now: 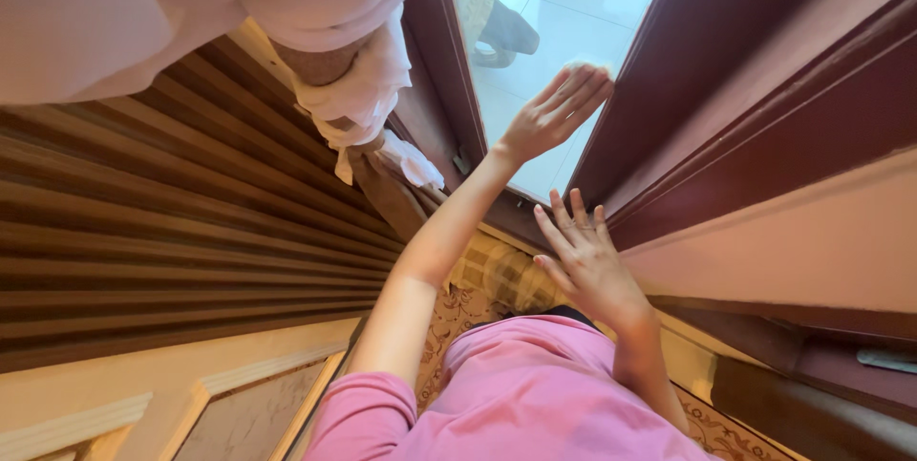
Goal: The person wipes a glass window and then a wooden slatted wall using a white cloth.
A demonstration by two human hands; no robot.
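Fingers of the left hand are extended and close together, lying flat against the window glass and gripping nothing. At 9 o'clock from that hand, a white curtain hangs tied beside brown pleated drapes. At 5 o'clock, the right hand is open with fingers slightly spread, resting near the dark red window frame, grasping nothing.

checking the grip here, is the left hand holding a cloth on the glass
No, the left hand lies flat on the glass with fingers spread and nothing in it.
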